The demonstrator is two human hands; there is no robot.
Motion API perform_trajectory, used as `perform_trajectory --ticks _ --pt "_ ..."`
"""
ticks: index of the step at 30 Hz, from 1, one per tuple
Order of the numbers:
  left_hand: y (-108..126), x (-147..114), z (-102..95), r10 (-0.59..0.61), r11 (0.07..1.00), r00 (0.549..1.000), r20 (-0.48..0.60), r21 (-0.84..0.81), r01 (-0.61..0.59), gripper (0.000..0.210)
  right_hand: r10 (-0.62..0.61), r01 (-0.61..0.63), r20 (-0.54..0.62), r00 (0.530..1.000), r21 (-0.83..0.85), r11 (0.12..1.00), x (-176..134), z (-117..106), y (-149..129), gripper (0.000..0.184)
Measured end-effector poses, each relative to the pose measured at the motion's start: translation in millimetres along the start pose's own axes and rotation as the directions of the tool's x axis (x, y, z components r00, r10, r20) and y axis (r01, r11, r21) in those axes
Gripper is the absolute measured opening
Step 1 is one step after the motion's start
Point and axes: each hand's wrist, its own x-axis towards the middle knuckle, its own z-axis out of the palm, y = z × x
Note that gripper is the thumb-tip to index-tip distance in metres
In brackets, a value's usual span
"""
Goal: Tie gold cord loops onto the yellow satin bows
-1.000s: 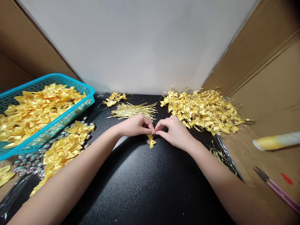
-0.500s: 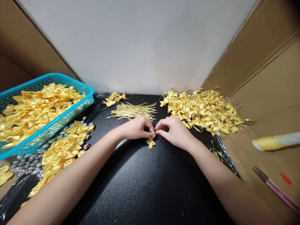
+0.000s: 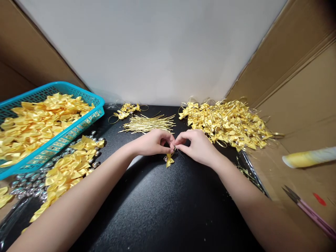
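A small yellow ribbon bow [image 3: 169, 160] with a silvery bell or bead hangs just below my fingertips, over the black table [image 3: 157, 210]. My left hand [image 3: 153, 142] is closed in a pinch on the gold cord at the top of this bow. Fingertips of my right hand [image 3: 195, 145] pinch the same thin cord from the other side, and the two hands nearly touch. The cord is partly hidden by the fingers. Right behind my hands lies a bundle of cut gold cords [image 3: 148, 124].
At left stands a blue basket [image 3: 101, 101] of yellow bows. Beside it lie loose bows [image 3: 68, 164] and silvery beads [image 3: 31, 183]. A pile of corded bows [image 3: 228, 124] fills the back right. Pink-handled scissors [image 3: 309, 211] and a yellow-white roll [image 3: 309, 157] lie at right.
My fingertips have come closer together above the bow, with the right hand shifted slightly left. The bow hangs in nearly the same spot.
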Motion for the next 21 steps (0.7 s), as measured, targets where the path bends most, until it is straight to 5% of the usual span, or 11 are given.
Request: perform_trajectory --ticks 11,21 --pt "-1 0 13.1 -0.057 0.972 0.997 0.043 -0.228 0.065 0.016 0.025 -0.026 -0.020 0.999 -0.032 0.999 1 -5 2 0.010" --pt "-4 -1 20.0 -0.010 0.982 0.997 0.081 -0.188 0.025 0.025 0.064 -0.065 -0.033 0.997 -0.030 0.997 2 -6 11 0.009"
